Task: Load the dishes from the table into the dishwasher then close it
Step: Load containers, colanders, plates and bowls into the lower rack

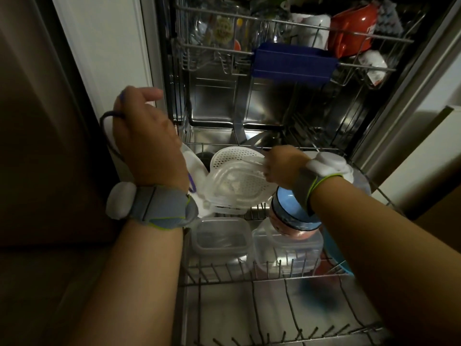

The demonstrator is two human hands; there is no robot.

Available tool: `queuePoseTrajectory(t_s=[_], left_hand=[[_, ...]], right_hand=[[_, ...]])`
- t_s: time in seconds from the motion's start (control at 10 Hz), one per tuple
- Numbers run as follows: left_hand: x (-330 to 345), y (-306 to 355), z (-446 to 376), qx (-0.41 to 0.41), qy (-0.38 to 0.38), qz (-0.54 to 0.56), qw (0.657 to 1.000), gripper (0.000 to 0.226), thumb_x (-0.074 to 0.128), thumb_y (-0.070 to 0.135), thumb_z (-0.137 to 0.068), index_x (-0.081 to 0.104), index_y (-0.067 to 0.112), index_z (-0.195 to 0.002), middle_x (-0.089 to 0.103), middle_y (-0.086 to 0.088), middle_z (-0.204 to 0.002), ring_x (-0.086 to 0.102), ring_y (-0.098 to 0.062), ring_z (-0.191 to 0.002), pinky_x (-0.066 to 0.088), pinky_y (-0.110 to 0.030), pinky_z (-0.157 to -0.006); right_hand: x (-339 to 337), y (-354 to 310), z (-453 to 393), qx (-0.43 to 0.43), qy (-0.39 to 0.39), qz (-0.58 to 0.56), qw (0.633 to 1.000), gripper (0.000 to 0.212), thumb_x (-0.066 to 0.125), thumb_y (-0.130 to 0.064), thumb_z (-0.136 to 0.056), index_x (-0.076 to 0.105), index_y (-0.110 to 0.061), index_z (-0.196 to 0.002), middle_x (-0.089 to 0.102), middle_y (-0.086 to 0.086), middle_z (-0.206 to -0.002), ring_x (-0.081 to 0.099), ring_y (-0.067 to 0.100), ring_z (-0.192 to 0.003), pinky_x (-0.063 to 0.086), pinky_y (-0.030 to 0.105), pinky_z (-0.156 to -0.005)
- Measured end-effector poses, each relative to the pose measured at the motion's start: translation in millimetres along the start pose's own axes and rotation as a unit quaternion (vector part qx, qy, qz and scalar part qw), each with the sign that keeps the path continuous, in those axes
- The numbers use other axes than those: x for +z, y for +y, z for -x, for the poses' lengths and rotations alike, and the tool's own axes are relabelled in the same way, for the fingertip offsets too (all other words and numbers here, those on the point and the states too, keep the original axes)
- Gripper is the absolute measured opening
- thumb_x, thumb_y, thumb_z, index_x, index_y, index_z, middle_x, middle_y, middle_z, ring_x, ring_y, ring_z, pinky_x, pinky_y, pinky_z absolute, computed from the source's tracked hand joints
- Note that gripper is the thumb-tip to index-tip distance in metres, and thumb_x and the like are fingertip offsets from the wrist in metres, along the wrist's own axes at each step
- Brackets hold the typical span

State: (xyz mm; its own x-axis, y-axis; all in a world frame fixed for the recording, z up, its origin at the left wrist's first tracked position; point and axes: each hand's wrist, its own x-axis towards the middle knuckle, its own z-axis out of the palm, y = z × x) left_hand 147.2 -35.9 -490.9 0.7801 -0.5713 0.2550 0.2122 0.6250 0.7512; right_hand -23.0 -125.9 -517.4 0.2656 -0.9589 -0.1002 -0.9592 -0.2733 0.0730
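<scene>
At centre frame, over the pulled-out lower rack [274, 278] of the open dishwasher [249, 108], the right hand [282, 166] pinches a clear plastic lid [232, 188] leaning against a white perforated strainer [237, 156]. Left of centre, the left hand [147, 143] grips a white dish [192, 161] with a dark-rimmed edge.

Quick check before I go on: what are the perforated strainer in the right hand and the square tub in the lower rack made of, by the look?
Strainer: looks like white matte plastic, moulded with fine, even holes. Square tub: probably clear, slightly cloudy plastic; the rack shows through it.
</scene>
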Motion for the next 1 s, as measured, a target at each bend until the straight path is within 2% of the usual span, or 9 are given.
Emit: queuePoseTrajectory(t_s=[0.1, 0.2, 0.4, 0.5, 0.6, 0.7, 0.8, 0.9, 1.0], left_hand=[[-11.8, 0.7, -9.4, -0.063, -0.012, 0.010, 0.998, 0.030, 0.036, 0.022, -0.100, 0.052, 0.015, -0.077, 0.029, 0.008, -0.045, 0.023, -0.009, -0.038, 0.017, -0.019, -0.041], [-20.4, -4.0, -18.2, -0.182, -0.149, -0.145, 0.961, 0.031, 0.039, 0.025, -0.098, 0.046, 0.020, -0.068, 0.034, 0.011, -0.042, 0.027, -0.004, -0.035, 0.022, -0.015, -0.041], [-12.3, -22.5, -2.4, -0.275, -0.331, -0.444, 0.786, 0.024, 0.053, 0.028, -0.092, 0.056, 0.014, -0.073, 0.037, -0.001, -0.052, 0.032, -0.014, -0.039, 0.026, -0.015, -0.041], [-11.7, -18.6, 7.6, -0.177, -0.381, -0.556, 0.718, 0.037, 0.057, 0.041, -0.090, 0.062, 0.007, -0.077, 0.041, -0.002, -0.052, 0.036, -0.012, -0.037, 0.027, -0.016, -0.040], [-12.2, -20.2, 6.8, -0.063, -0.374, -0.601, 0.704, 0.041, 0.055, 0.040, -0.093, 0.056, 0.006, -0.070, 0.044, -0.007, -0.057, 0.044, -0.021, -0.054, 0.031, -0.025, -0.051], [-12.2, -22.1, 1.0, -0.032, -0.336, -0.568, 0.751, 0.042, 0.052, 0.035, -0.095, 0.060, -0.005, -0.082, 0.048, -0.015, -0.066, 0.046, -0.026, -0.063, 0.034, -0.029, -0.057], [-11.6, -22.7, 3.0, 0.011, -0.359, -0.553, 0.752, 0.042, 0.051, 0.032, -0.096, 0.059, -0.008, -0.084, 0.046, -0.014, -0.066, 0.041, -0.020, -0.058, 0.029, -0.025, -0.051], [-8.7, -17.3, 6.5, 0.003, -0.445, -0.478, 0.757, 0.036, 0.053, 0.030, -0.096, 0.061, -0.004, -0.086, 0.045, 0.004, -0.051, 0.039, -0.006, -0.045, 0.029, -0.017, -0.045], [-4.0, -11.7, 10.7, -0.045, -0.490, -0.387, 0.780, 0.027, 0.054, 0.025, -0.096, 0.064, 0.002, -0.089, 0.048, 0.013, -0.046, 0.043, 0.001, -0.043, 0.035, -0.012, -0.047]], right_hand=[[6.1, 13.2, -7.3, 0.006, 0.013, -0.001, 1.000, 0.017, 0.050, -0.012, -0.093, 0.064, -0.004, -0.100, 0.065, 0.017, -0.103, 0.062, 0.034, -0.099, 0.045, 0.034, -0.074], [5.4, 7.8, 0.3, -0.007, -0.005, 0.022, 1.000, 0.021, 0.049, -0.010, -0.094, 0.062, -0.002, -0.108, 0.063, 0.018, -0.111, 0.060, 0.034, -0.105, 0.045, 0.035, -0.079], [18.8, -18.8, 2.7, -0.062, -0.043, 0.012, 0.997, 0.025, 0.052, -0.023, -0.095, 0.062, -0.005, -0.110, 0.063, 0.015, -0.115, 0.058, 0.032, -0.109, 0.045, 0.035, -0.085], [30.9, -22.7, -2.5, -0.110, 0.011, 0.026, 0.994, 0.039, 0.053, -0.035, -0.096, 0.059, -0.008, -0.122, 0.057, 0.010, -0.131, 0.049, 0.028, -0.126, 0.038, 0.034, -0.100], [38.2, -18.5, -2.4, -0.097, -0.032, 0.075, 0.992, 0.045, 0.047, -0.041, -0.098, 0.054, -0.007, -0.128, 0.054, 0.010, -0.135, 0.048, 0.027, -0.127, 0.035, 0.034, -0.101], [41.4, -12.2, 0.0, -0.083, -0.091, 0.117, 0.985, 0.047, 0.041, -0.041, -0.101, 0.055, -0.004, -0.127, 0.054, 0.012, -0.135, 0.049, 0.028, -0.126, 0.036, 0.035, -0.101], [32.7, -4.4, -0.8, -0.085, -0.017, 0.041, 0.995, 0.058, 0.065, -0.045, -0.086, 0.052, -0.012, -0.132, 0.053, 0.010, -0.135, 0.049, 0.027, -0.125, 0.041, 0.034, -0.098], [14.0, -9.1, -3.3, -0.197, 0.063, -0.204, 0.957, 0.093, 0.086, -0.032, -0.066, 0.039, -0.021, -0.144, 0.040, 0.008, -0.144, 0.039, 0.023, -0.132, 0.037, 0.036, -0.109], [-2.7, -17.7, -5.0, -0.280, 0.039, -0.351, 0.892, 0.054, 0.083, -0.017, -0.070, 0.060, -0.020, -0.119, 0.055, 0.002, -0.120, 0.051, 0.014, -0.112, 0.042, 0.032, -0.101]])
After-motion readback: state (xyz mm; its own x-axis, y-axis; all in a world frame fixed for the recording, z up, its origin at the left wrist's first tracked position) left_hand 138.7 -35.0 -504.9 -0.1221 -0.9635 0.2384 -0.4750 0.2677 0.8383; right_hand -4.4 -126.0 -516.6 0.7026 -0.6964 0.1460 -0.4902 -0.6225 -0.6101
